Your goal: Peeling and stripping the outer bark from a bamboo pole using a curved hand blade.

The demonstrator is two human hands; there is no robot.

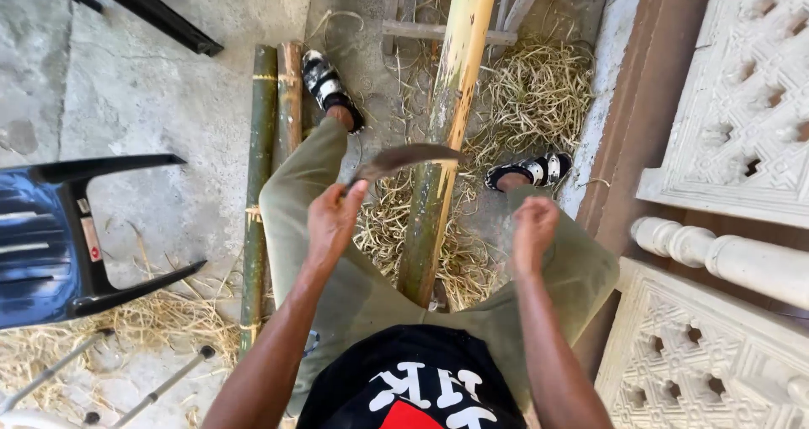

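My left hand (334, 218) grips the handle of a curved knife (404, 158), whose dark blade lies across a long bamboo pole (442, 134). The pole runs from between my knees up to the top of the view, yellow at the far end and green near me. My right hand (533, 229) hovers as a closed fist to the right of the pole, above my right knee, with nothing visible in it. I sit with olive trousers and sandalled feet either side of the pole.
Two more bamboo poles (268, 159) lie on the concrete at my left. Dry shavings (531, 92) are heaped around the pole. A dark blue plastic chair (50, 235) stands at the left, carved white stonework (725, 126) at the right.
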